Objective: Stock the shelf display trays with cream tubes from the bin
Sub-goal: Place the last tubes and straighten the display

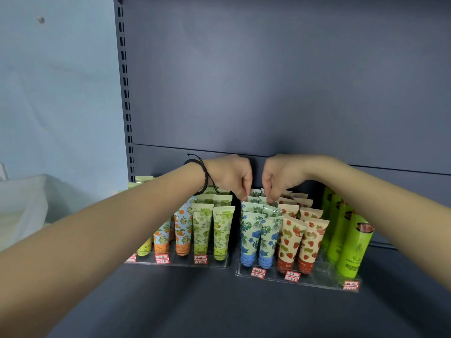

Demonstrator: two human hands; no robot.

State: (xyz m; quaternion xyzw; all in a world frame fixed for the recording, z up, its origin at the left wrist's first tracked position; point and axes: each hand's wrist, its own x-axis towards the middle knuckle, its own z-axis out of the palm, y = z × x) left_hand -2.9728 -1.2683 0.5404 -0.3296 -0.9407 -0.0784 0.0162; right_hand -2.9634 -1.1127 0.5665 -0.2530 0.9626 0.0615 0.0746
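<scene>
Pinches, with curled fingertips of left hand (229, 176) and right hand (280, 175) side by side, the tops of blue-flower cream tubes (253, 230) standing in far rows of the right tray (317, 280).

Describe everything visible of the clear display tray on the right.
The right tray is clear plastic with dividers, lying flat on the dark shelf. Rows of blue-flower tubes, strawberry tubes and taller green tubes stand upright in it. Red-and-white labels line its front edge. The left hand and right hand pinch back-row blue-flower tubes.
</scene>
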